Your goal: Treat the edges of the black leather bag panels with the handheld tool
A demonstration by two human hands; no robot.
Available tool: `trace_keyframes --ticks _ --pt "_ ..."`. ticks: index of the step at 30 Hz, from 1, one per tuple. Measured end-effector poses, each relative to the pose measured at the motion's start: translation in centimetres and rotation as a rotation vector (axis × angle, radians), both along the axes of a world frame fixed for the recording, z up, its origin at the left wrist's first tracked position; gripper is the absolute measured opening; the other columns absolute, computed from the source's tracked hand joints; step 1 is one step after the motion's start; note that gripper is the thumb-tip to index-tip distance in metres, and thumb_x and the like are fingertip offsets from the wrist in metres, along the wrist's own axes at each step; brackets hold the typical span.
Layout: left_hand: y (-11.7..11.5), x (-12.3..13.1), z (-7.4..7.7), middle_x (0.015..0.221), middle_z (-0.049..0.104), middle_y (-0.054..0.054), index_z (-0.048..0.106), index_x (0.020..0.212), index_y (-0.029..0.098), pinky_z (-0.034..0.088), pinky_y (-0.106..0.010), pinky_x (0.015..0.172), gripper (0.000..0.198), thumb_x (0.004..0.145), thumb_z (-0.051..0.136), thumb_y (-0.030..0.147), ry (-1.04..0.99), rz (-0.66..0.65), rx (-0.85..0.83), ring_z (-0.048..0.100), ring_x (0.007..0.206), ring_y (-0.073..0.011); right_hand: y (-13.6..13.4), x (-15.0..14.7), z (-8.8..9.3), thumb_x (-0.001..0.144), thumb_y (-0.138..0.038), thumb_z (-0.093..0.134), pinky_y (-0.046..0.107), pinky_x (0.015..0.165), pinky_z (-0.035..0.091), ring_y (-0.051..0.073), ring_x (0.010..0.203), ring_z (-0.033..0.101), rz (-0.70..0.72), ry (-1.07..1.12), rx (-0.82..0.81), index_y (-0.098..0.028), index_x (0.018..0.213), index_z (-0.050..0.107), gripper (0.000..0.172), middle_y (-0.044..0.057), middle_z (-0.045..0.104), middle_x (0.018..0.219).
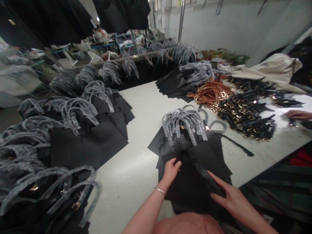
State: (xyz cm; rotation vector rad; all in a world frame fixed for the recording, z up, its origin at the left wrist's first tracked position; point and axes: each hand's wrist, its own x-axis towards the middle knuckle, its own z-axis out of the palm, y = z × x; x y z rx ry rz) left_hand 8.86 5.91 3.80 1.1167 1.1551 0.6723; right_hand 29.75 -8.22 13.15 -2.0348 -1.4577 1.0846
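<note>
A black strap (pixel 202 174) is grasped by the left hand (pixel 172 170) at its upper end — the right hand (pixel 234 201) is laid open against it — on a stack of black tote bags (pixel 185 198) on a white worktable (pixel 131 195). A co-worker's hand (pixel 298 114) is seen beyond brass-buckled straps (pixel 243 117).

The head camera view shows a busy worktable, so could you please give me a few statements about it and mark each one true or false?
1. The left hand wears a bangle at the wrist. True.
2. The right hand rests on a black strap. True.
3. The tan leather straps lie on the floor. False: they lie on the white table.
4. The handles on the stack before the person are bare red. False: they are wrapped in grey.
5. Another person's hand reaches in at the right. True.
</note>
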Motion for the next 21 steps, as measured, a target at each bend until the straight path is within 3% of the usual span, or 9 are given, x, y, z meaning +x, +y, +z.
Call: trace_keyframes --ticks 3,7,11,14,17,21 --pt "-0.5 0.0 0.6 0.076 0.064 -0.003 0.063 0.106 0.012 0.04 -0.02 0.049 0.044 0.07 0.074 0.034 -0.212 -0.06 -0.147 0.053 0.055 -0.0093 -0.1 0.3 0.0 0.079 -0.04 0.059 0.036 0.098 0.05 0.028 0.119 0.06 -0.062 0.005 0.003 -0.021 0.149 0.038 0.076 0.003 0.064 0.131" --pt "-1.3 0.1 1.3 0.087 0.065 -0.005 0.062 0.104 0.012 0.047 -0.022 0.061 0.049 0.062 0.082 0.028 -0.501 -0.002 -0.218 0.055 0.063 -0.0082 -0.5 1.0 0.6 0.081 -0.045 0.059 0.036 0.105 0.045 0.027 0.125 0.055 -0.079 0.052 -0.01 -0.021 0.151 0.034 0.079 0.004 0.056 0.14" --pt "-1.9 0.5 1.6 0.092 0.065 -0.006 0.065 0.105 0.013 0.048 -0.024 0.067 0.042 0.066 0.077 0.023 -0.507 -0.028 -0.134 0.056 0.068 -0.0094 -0.7 0.9 1.3 0.081 -0.038 0.062 0.037 0.113 0.034 0.027 0.132 0.048 0.029 0.167 -0.059 -0.023 0.149 0.038 0.074 0.003 0.05 0.146" --pt "-2.1 0.7 1.6 0.09 0.065 -0.005 0.065 0.11 0.015 0.046 -0.024 0.069 0.039 0.073 0.072 0.025 -0.49 -0.106 -0.052 0.057 0.074 -0.0122 -0.4 0.0 1.7 0.078 -0.03 0.064 0.037 0.114 0.033 0.026 0.134 0.046 0.082 0.266 -0.08 -0.023 0.147 0.042 0.073 0.003 0.048 0.147" --pt "-2.0 0.5 1.6 0.088 0.065 -0.003 0.067 0.109 0.016 0.043 -0.023 0.065 0.032 0.078 0.064 0.023 -0.441 -0.129 0.049 0.053 0.072 -0.012 0.2 -0.9 2.2 0.075 -0.029 0.065 0.035 0.108 0.041 0.027 0.128 0.052 0.065 0.282 -0.094 -0.022 0.144 0.047 0.072 0.004 0.052 0.144" --pt "-2.1 0.4 1.8 0.083 0.065 -0.002 0.067 0.109 0.017 0.042 -0.023 0.063 0.035 0.075 0.057 0.015 -0.405 -0.109 0.072 0.051 0.067 -0.0112 0.4 -1.4 2.7 0.074 -0.029 0.064 0.032 0.084 0.057 0.027 0.099 0.069 0.025 0.279 -0.145 -0.023 0.145 0.046 0.073 0.004 0.069 0.122"
